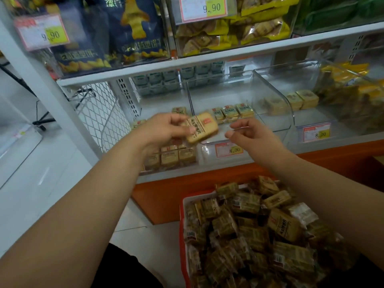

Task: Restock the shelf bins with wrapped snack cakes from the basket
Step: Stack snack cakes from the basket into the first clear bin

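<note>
Left hand: at frame centre, the left hand (166, 126) is curled round a wrapped snack cake (202, 128), thumb pressed on its face.
Right hand: just right of the cake, the right hand (252, 133) is loosely curled, nothing held.
Hidden: cake's left end is covered by fingers; wrapper print is unreadable.
Writing: "8.00" is read on the price tag (229, 150) below.
Basket: at lower right, the basket (185, 201) is heaped with cakes, cut off by the frame.
</note>
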The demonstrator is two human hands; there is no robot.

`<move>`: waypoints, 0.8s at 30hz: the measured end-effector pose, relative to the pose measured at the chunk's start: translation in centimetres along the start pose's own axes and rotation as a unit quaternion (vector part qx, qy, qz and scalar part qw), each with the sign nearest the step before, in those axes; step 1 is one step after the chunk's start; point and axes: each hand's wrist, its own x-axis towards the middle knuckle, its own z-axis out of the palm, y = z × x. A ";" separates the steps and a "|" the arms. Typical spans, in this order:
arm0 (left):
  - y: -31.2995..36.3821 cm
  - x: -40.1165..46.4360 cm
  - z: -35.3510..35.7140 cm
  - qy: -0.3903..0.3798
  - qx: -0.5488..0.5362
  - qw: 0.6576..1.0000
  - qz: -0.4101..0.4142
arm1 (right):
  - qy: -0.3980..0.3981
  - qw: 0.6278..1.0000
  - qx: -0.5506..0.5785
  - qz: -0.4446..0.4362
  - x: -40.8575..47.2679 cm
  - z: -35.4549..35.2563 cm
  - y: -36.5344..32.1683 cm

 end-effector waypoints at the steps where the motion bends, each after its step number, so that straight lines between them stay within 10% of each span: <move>1: -0.1 0.7 -0.9 0.035 -0.060 0.998 -0.004 | 0.007 0.999 -0.029 -0.017 0.4 0.0 0.2; 9: -5.0 9.3 -5.1 0.289 -0.317 0.893 -0.138 | -0.019 0.970 -0.232 -0.067 2.6 0.1 2.6; 24: -7.7 17.6 -5.8 0.325 -0.120 0.929 -0.127 | 0.028 0.937 -0.302 -0.171 2.5 1.1 4.7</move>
